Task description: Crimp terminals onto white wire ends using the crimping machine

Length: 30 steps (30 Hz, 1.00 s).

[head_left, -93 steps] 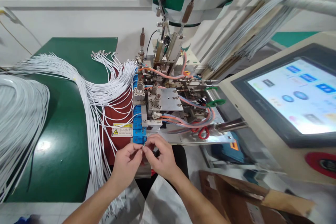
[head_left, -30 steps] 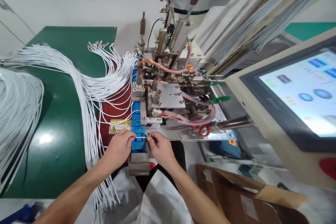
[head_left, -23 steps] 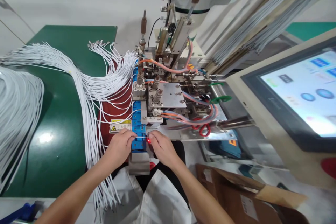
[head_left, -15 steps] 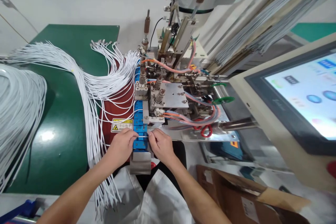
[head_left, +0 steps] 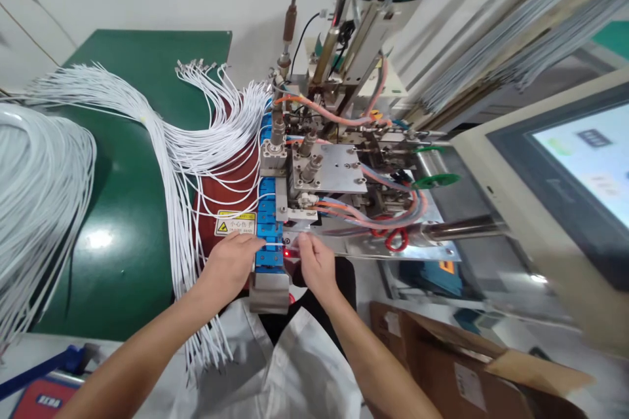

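Observation:
My left hand [head_left: 230,264] and my right hand [head_left: 315,264] sit on either side of a blue slotted fixture strip [head_left: 270,222] at the front of a small assembly machine [head_left: 328,173]. Both hands pinch one thin white wire [head_left: 275,245] stretched across the strip's near end. A red light [head_left: 287,253] glows just left of my right fingertips. Several white wires [head_left: 223,144] fan from the strip leftward over a red pad [head_left: 221,193].
A long bundle of white wires [head_left: 162,163] crosses the green mat [head_left: 122,163]; a bigger coil [head_left: 34,190] lies far left. A touchscreen panel [head_left: 574,170] stands at right, a cardboard box [head_left: 462,366] below it. A yellow warning label [head_left: 234,223] is beside my left hand.
Both hands rose from in front of the machine to the blue strip and laid the wire across it. The red light has come on again. The camera shifted left and closer.

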Motion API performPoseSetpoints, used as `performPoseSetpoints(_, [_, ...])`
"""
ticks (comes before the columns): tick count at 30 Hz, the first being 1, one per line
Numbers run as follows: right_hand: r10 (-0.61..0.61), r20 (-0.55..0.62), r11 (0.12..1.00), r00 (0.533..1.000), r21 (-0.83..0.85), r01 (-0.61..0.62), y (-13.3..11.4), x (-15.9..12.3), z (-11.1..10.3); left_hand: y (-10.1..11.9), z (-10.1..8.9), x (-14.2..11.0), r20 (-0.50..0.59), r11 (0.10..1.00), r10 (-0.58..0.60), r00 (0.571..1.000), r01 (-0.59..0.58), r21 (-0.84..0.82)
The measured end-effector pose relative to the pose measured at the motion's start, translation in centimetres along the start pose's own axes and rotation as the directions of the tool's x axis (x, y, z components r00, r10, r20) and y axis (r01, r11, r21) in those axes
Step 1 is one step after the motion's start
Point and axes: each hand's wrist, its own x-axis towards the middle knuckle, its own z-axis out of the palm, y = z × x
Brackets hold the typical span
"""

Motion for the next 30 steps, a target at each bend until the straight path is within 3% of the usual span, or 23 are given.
performPoseSetpoints(4, [0.017,-0.065,0.983,0.998,0.184,-0.005,0.1,-0.6,-1.0,-0.2,-1.6,-1.3,-0.027,0.997,0.076,0.997,-0.075,0.018])
performPoseSetpoints(6, [0.031,-0.074,0.97,0.997,0.242,-0.012,0.0,-0.9,-1.7,0.0,-3.1,-2.4,0.09,0.99,0.137,0.986,-0.135,-0.03])
performPoseSetpoints(9, [0.045,-0.073,0.957,0.996,0.289,-0.022,-0.1,-1.4,-2.5,0.2,-5.1,-4.4,0.375,0.984,0.176,0.91,-0.173,-0.043])
performPoseSetpoints(12, [0.053,-0.065,0.953,0.996,0.301,-0.031,-0.2,-1.7,-2.8,0.4,-5.8,-5.5,0.461,0.987,0.128,0.878,-0.16,0.031])
performPoseSetpoints(16, [0.053,-0.021,0.931,0.998,0.363,-0.042,-0.6,-2.5,-2.6,0.6,-4.9,-4.7,0.362,0.981,0.166,0.917,-0.117,-0.154])
performPoseSetpoints(19, [0.014,0.059,0.88,0.998,0.473,-0.04,-0.9,-3.5,-2.5,1.1,-4.1,-3.4,0.182,0.963,0.101,0.978,-0.05,-0.265])
performPoseSetpoints(21, [-0.012,0.083,0.819,0.996,0.572,-0.037,-0.9,-4.2,-2.6,1.4,-3.8,-2.9,0.118,0.956,0.038,0.992,-0.002,-0.292])
performPoseSetpoints(25, [-0.078,0.063,0.771,0.995,0.636,0.02,-0.9,-5.0,-3.0,1.7,-3.7,-2.6,0.203,0.939,-0.122,0.972,0.179,-0.294])
performPoseSetpoints(27, [-0.113,0.045,0.812,0.993,0.58,0.066,-1.4,-4.9,-3.1,1.9,-3.5,-2.6,0.214,0.933,-0.146,0.966,0.207,-0.294])
performPoseSetpoints(30, [-0.138,0.03,0.896,0.99,0.431,0.111,-2.8,-4.2,-3.1,2.9,-2.6,-2.4,0.147,0.92,-0.136,0.98,0.18,-0.348])
